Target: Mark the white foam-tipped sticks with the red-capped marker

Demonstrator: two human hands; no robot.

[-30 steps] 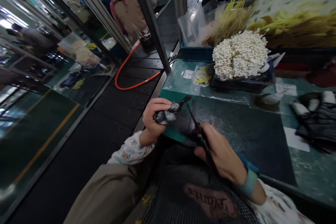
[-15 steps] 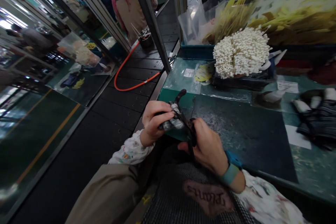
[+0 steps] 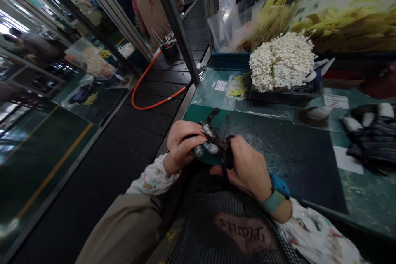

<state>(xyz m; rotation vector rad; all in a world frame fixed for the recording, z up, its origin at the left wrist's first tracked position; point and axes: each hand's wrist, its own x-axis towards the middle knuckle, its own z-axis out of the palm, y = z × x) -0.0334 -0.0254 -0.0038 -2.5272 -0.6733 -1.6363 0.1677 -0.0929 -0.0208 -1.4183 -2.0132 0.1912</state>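
One bundle of grey-and-black striped fabric with a dark, finger-like end (image 3: 211,148) is held above the near left edge of the green work table (image 3: 371,202). The left hand (image 3: 182,142) pinches it between thumb and fingers, which hide part of it. The right hand (image 3: 250,164) has its fingers curled around the handles of one pair of dark metal scissors (image 3: 219,142), whose blades cross in front of the fabric; whether they are parted I cannot tell.

Beside the hands lies one black mat (image 3: 297,156). Beyond it stand one thick bunch of white bead-tipped stems (image 3: 281,62) and yellow strands in clear plastic (image 3: 274,14). Two printed labels (image 3: 220,86) and one blank white slip (image 3: 348,160) lie about; one heap of striped gloves (image 3: 374,136) sits right. Left, one orange hose (image 3: 145,84) curves; one slanted metal post (image 3: 177,24) partly blocks a seated co-worker (image 3: 153,12).
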